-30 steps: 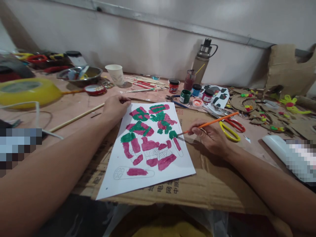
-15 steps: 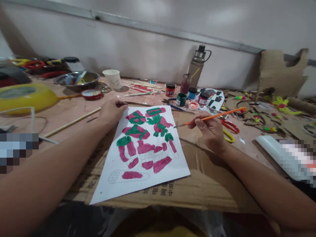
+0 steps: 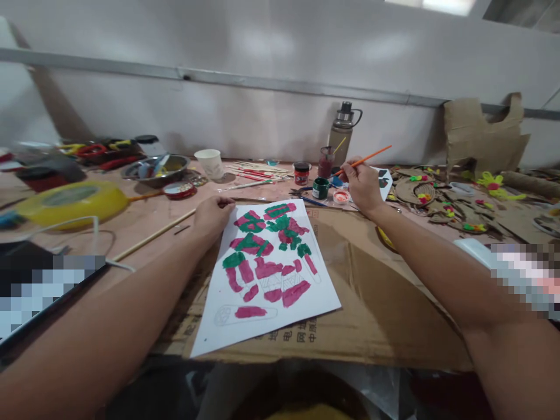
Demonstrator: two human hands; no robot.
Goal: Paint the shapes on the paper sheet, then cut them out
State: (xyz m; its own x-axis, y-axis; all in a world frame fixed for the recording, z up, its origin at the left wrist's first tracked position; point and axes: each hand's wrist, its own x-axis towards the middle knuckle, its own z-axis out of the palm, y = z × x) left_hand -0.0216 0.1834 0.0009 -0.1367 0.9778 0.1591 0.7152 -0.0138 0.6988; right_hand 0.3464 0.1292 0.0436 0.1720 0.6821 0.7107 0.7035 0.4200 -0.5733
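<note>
A white sheet of paper (image 3: 280, 312) lies on a flat piece of cardboard (image 3: 367, 315), painted with magenta and green shapes; some pencil outlines are unpainted. At its upper left corner my left hand (image 3: 214, 220) is closed on the edge, fingertips partly hidden. My right hand (image 3: 364, 182) grips a paintbrush (image 3: 371, 154) with an orange handle, held tilted above the paint jars. The bristles point left, near a green paint jar (image 3: 321, 188) and a glass of dark reddish liquid (image 3: 326, 165). A red paint jar (image 3: 301, 174) stands to the left.
A small lid with orange-red paint (image 3: 341, 198) sits in front of the jars. Behind stands a metal bottle (image 3: 340, 137). Leftward are a paper cup (image 3: 209, 165), a steel bowl (image 3: 181, 168) and a yellow tape roll (image 3: 105, 201). Cardboard pieces (image 3: 415, 192) lie at right.
My right hand has moved the paintbrush away from the paper's right edge, forward to the paint jars. My left hand stays at the paper's corner. The view has tilted upward.
</note>
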